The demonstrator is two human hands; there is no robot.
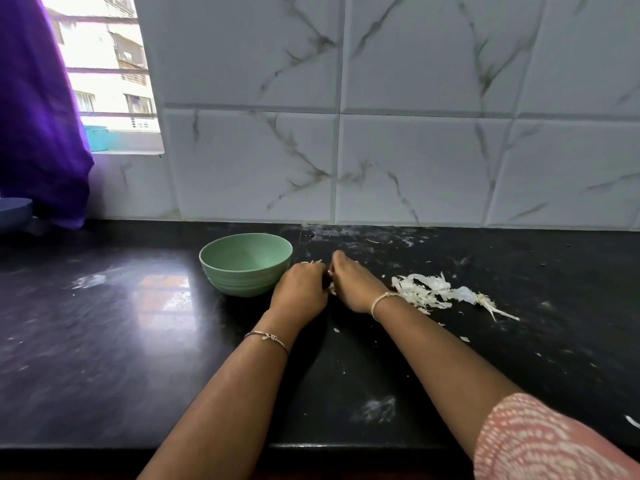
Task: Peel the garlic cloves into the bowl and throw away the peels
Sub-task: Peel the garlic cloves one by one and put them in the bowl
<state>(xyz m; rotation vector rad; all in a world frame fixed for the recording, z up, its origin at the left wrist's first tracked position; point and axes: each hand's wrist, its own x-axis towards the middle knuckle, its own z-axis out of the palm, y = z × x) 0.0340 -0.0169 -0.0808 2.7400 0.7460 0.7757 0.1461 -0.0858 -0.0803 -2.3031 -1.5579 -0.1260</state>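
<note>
A pale green bowl [246, 263] stands on the black counter, its visible inside bare. Just right of it my left hand [300, 289] and my right hand [351, 285] meet, fingers curled together around a piece of garlic [331, 288]. Only a small white bit of it shows between the hands. A pile of white garlic peels [429, 292] lies on the counter to the right of my right wrist.
The black counter [138, 323] runs to a white marble-tiled wall behind. Small peel flakes are scattered at the right. A purple curtain [38, 116] hangs at the far left by a window, with a blue dish [14, 211] beneath it.
</note>
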